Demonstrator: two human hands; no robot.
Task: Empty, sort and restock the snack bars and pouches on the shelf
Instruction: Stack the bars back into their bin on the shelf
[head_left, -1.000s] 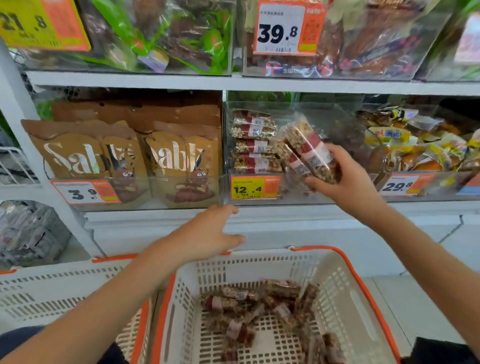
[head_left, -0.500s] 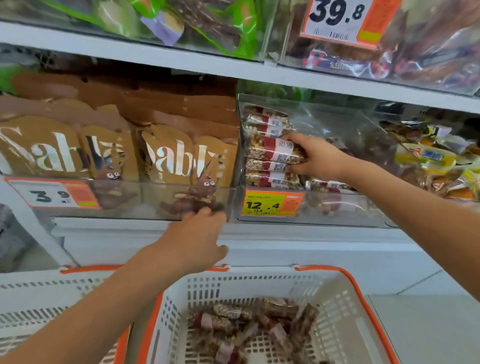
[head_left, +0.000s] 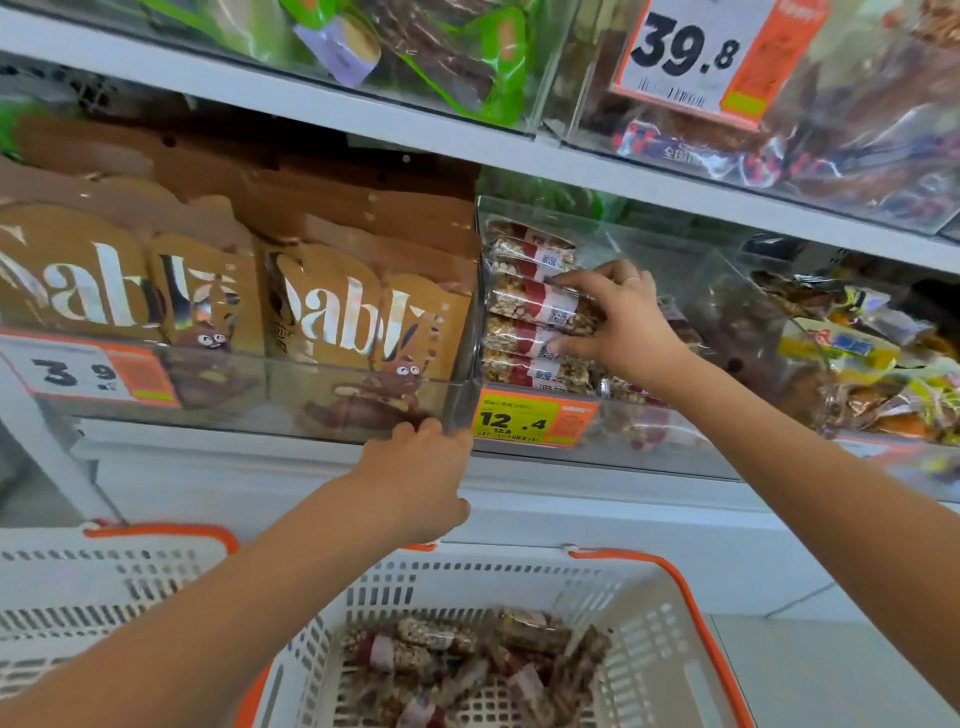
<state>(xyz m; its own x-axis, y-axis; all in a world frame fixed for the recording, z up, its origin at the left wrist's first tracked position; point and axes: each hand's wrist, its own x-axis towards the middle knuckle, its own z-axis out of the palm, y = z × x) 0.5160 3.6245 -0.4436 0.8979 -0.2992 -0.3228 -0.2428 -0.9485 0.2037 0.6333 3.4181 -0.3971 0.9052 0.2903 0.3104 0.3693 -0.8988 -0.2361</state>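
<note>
Clear-wrapped nut bars with red bands form a stack (head_left: 524, 332) at the left end of a clear shelf bin (head_left: 649, 244). My right hand (head_left: 618, 322) is inside that bin and grips one bar (head_left: 540, 304) in the stack between thumb and fingers. My left hand (head_left: 421, 473) holds the front corner of the neighbouring clear bin (head_left: 260, 384), which is full of brown pouches (head_left: 337, 312). Below me a white basket with an orange rim (head_left: 675, 582) holds several more nut bars (head_left: 467, 670).
A second white basket (head_left: 104, 571) sits at the lower left. Price tags read 3.9 (head_left: 78, 371), 12.4 (head_left: 519, 421) and 39.8 (head_left: 691, 52). Mixed wrapped snacks (head_left: 857, 353) fill the bin to the right. The upper shelf (head_left: 467, 140) carries more packed bins.
My right hand carried nut bars from in front of the bin into it and now grips one on the stack. My left hand rose from the basket rim to the pouch bin's front corner.
</note>
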